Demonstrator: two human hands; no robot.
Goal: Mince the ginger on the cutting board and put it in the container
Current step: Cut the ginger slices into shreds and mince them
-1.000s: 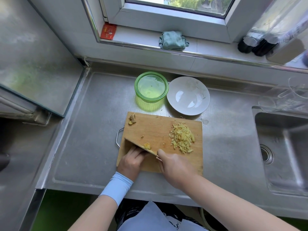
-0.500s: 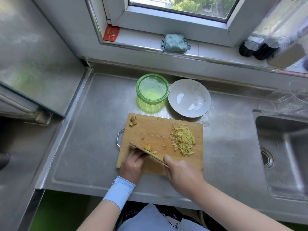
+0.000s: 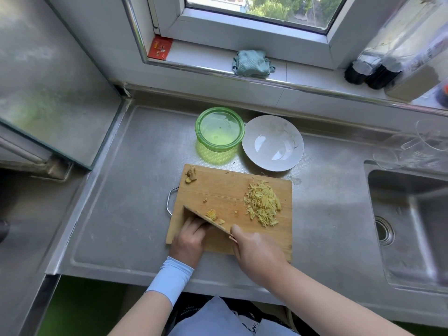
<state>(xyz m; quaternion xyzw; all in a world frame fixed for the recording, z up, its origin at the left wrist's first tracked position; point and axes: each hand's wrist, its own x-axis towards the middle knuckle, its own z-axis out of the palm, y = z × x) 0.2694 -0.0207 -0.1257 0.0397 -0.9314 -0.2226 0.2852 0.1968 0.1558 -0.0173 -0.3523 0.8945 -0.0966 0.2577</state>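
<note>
Cutting board [image 3: 230, 197] lies on the steel counter [image 3: 121, 202] near its front edge, w/ a metal handle [image 3: 169, 202] sticking off the board's left side.

R hand [image 3: 257, 253] is wrapped round the grip of the knife [image 3: 206, 219]. The grip itself is hidden in the fist. The blade runs diagonally from that hand toward the board's left edge, across the front-left part, tilted, edge down on the wood.

L hand [image 3: 189, 241] sits on the near side of the blade, fingers bent, tips right up against the blade. Can't tell if they pinch anything, since the blade covers them. Pale blue sleeve [image 3: 171, 278] on that wrist.

Ginger is in 3 spots, all on the board:
- a small sliced bit [image 3: 212, 214] touching the far side of the blade, w/ a few crumbs beside it
- a big pile of shreds [image 3: 263, 206] near the right edge, apart from the knife
- a knobbly scrap [image 3: 190, 174] at the back-left corner

Green container [image 3: 219, 128] stands just past the board's back edge, toward the counter's back. White plate [image 3: 272, 141] is just beside it on the right; touching or not, can't tell. Sink [image 3: 412, 226] is sunk in at the counter's right end.

On the window sill behind are a folded teal cloth [image 3: 252, 63] approx mid-sill and a red card [image 3: 160, 47] at the sill's left corner.
</note>
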